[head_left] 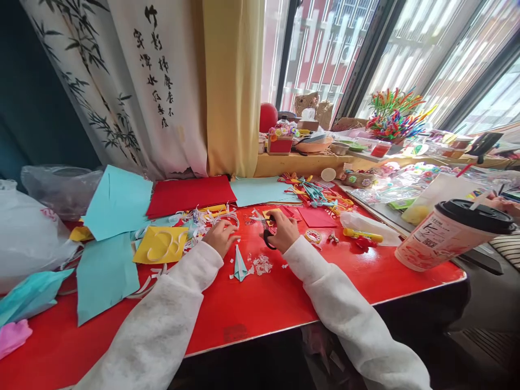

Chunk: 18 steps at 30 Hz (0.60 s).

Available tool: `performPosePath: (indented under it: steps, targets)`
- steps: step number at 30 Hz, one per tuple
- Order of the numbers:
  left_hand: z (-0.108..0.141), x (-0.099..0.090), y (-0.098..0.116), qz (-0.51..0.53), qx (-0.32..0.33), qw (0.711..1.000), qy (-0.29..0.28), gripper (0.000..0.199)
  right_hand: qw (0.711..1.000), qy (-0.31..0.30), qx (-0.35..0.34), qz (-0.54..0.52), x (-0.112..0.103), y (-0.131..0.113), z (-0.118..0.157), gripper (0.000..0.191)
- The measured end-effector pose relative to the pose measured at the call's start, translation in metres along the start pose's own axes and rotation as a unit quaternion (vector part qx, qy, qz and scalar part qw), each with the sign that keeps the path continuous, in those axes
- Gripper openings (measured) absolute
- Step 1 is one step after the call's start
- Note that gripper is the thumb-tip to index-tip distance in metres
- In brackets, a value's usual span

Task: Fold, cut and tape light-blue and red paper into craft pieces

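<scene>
I get a bright view, lit by daylight from the slatted glass windows at the upper right. The glossy red table throws back 1 pale patch of glare near its right side, and the space beneath it falls into near-black shadow. The dark teal curtain stays dim. My wide view stretches the 2 light grey fleece sleeves toward the edges, and fine scraps look soft.

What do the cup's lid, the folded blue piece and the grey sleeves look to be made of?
Lid: probably plastic, slightly glossy, from its moulded rim. Folded blue piece: likely paper, matte, given its sharp point and flat folds. Grey sleeves: soft fabric, matte, fuzzy-looking, bunching in loose wrinkles; fibre can't be told.
</scene>
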<state>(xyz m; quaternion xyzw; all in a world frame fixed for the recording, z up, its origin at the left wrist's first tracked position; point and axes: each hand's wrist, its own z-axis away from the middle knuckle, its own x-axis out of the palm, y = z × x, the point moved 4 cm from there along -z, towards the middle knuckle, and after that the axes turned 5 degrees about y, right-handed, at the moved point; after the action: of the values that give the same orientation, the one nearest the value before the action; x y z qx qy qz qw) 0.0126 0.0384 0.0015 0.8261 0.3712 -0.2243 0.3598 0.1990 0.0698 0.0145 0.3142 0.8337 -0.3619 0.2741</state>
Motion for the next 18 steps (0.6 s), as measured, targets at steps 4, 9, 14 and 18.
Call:
performPosePath:
  steps: [4, 9, 14, 18]
  targets:
    - [-0.007, -0.02, 0.013, 0.002, -0.003, 0.996, 0.086, 0.021, 0.991, 0.021, -0.061, 0.118, -0.002, -0.022, 0.009, 0.051]
    - [-0.01, -0.02, 0.023, -0.006, 0.069, 0.997, 0.043, 0.019, 0.982, 0.02, -0.09, 0.167, -0.004, -0.037, 0.014, 0.054]
    - [-0.007, -0.014, 0.026, -0.039, 0.146, 0.988, 0.018, 0.017, 0.978, 0.017, -0.102, 0.18, -0.002, -0.038, 0.016, 0.053]
    - [-0.004, -0.015, 0.031, -0.08, 0.217, 0.973, 0.015, 0.017, 0.976, 0.02, -0.11, 0.185, -0.002, -0.037, 0.016, 0.054]
